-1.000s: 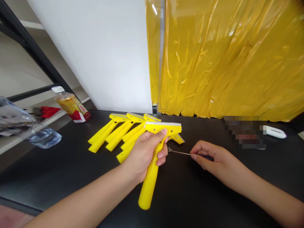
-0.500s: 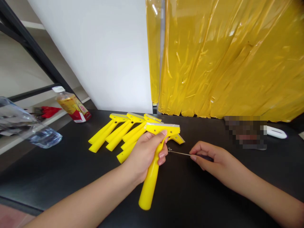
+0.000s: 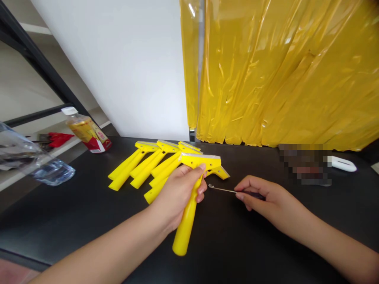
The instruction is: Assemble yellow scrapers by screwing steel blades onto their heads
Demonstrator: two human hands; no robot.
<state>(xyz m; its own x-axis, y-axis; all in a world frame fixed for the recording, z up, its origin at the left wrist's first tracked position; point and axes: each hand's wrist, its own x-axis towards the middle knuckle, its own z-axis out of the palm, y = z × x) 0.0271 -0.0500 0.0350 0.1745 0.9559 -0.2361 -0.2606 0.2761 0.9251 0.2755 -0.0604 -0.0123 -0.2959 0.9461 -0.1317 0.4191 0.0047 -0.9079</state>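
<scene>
My left hand (image 3: 179,193) is closed around a yellow scraper (image 3: 186,228), its thumb on the neck just below the wide head. The head has small holes and a pale strip along its top edge. My right hand (image 3: 262,193) pinches a screwdriver (image 3: 222,190) with a dark handle, mostly covered by the fingers. Its thin metal shaft points left, toward the scraper. At the tip are small metal screws (image 3: 210,185); whether they cling to it or lie on the table I cannot tell. Several more yellow scrapers (image 3: 124,167) lie in an overlapping row behind my left hand.
The black tabletop (image 3: 237,244) meets a white panel (image 3: 118,71) and yellow plastic sheeting (image 3: 281,79) at the back. On the left are a drink bottle (image 3: 89,132) and a clear plastic bottle (image 3: 53,171). A blurred-out item (image 3: 306,165) and a white object (image 3: 342,163) lie back right.
Both hands keep their grips on the scraper and the screwdriver. The whole view has shifted very slightly, and the scraper's handle end sits a little higher in it.
</scene>
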